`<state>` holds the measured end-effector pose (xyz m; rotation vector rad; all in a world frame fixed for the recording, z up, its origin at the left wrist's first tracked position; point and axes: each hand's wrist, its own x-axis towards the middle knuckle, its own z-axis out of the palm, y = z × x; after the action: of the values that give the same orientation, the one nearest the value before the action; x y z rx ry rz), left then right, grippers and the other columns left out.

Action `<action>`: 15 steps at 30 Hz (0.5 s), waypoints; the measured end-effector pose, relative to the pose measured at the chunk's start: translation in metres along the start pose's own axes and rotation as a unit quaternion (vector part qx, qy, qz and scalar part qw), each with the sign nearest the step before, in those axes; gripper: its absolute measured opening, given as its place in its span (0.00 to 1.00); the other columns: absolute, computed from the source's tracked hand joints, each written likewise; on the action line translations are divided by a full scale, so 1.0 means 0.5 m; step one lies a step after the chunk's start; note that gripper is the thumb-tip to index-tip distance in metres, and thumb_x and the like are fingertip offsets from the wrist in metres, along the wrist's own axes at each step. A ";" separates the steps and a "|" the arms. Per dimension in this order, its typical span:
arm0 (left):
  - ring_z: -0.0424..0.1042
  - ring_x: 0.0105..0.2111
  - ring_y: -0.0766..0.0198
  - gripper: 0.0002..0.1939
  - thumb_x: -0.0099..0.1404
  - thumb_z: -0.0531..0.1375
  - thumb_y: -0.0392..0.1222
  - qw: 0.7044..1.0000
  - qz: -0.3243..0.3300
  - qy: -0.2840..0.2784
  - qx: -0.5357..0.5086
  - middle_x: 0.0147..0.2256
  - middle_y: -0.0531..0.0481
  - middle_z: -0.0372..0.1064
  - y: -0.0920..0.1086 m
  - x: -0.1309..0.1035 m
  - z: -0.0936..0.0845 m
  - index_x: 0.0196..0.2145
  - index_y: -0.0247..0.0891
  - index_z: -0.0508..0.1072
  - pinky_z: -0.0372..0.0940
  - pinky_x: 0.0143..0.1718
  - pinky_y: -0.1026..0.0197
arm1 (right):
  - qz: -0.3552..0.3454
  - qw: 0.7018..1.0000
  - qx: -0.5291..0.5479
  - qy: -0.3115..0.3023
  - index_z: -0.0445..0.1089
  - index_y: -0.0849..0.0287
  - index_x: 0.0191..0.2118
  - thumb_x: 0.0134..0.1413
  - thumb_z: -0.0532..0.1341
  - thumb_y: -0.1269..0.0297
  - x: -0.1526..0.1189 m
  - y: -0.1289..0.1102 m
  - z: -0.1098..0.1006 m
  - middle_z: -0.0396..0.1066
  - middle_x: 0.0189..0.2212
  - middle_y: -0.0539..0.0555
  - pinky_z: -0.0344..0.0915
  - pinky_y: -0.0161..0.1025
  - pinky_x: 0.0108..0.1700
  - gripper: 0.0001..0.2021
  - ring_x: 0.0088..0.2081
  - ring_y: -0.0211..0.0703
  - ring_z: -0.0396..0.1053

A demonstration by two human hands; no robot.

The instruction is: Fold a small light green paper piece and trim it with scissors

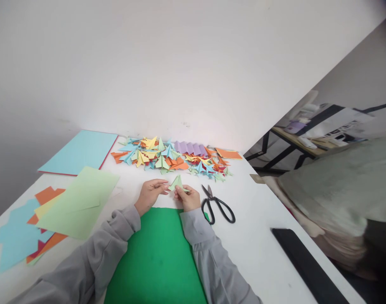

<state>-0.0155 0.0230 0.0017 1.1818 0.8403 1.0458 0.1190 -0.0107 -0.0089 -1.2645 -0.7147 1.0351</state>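
"two fingertips and a thumb, or thereabouts, on the right hand (190,198) pinch a small pale green folded paper (177,183), right?"

"yes, narrow grip, just above the far edge of the green sheet (157,253). and the left hand (149,195)?"

"fingers held close together at the paper's left tip. touching it or just beside, i can't tell."

"what's around them?"

"black-handled scissors (212,199) lie spread beside the right hand. beyond both hands, a heap of colourful folded planes (161,159) runs near the wall, with purple pleated paper (190,148) at its back."

"and farther out?"

"left, a light green sheet (82,202) overlaps coloured paper pieces (18,236), a blue sheet (80,152) behind. right, a black strip (306,261) on the white table (252,219)."
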 end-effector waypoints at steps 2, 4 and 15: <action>0.72 0.28 0.60 0.17 0.49 0.61 0.44 1.000 -0.006 0.000 -0.015 0.29 0.44 0.73 -0.001 0.000 0.001 0.35 0.30 0.70 0.68 0.29 0.58 | 0.002 1.000 0.001 0.001 0.68 0.62 0.19 0.30 0.66 0.57 0.000 0.000 0.000 0.67 0.13 0.47 0.57 0.30 0.17 0.13 0.14 0.31 0.60; 0.72 0.29 0.60 0.19 0.51 0.59 0.45 1.000 -0.014 0.001 -0.026 0.31 0.43 0.72 0.000 -0.001 0.002 0.38 0.30 0.69 0.69 0.29 0.58 | 0.003 1.000 0.003 -0.001 0.68 0.62 0.19 0.30 0.66 0.57 0.000 0.001 -0.001 0.67 0.13 0.47 0.57 0.30 0.17 0.13 0.14 0.31 0.60; 0.71 0.29 0.63 0.19 0.49 0.60 0.43 0.997 0.015 0.043 -0.059 0.32 0.42 0.71 0.012 0.000 0.004 0.38 0.29 0.67 0.68 0.31 0.57 | -0.010 1.000 0.003 0.016 0.68 0.62 0.19 0.30 0.66 0.57 0.003 0.006 -0.003 0.67 0.13 0.48 0.57 0.31 0.16 0.13 0.14 0.32 0.60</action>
<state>-0.0149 0.0229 0.0081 1.0597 0.8179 1.1626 0.1203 -0.0101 -0.0121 -1.2646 -0.6981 0.9973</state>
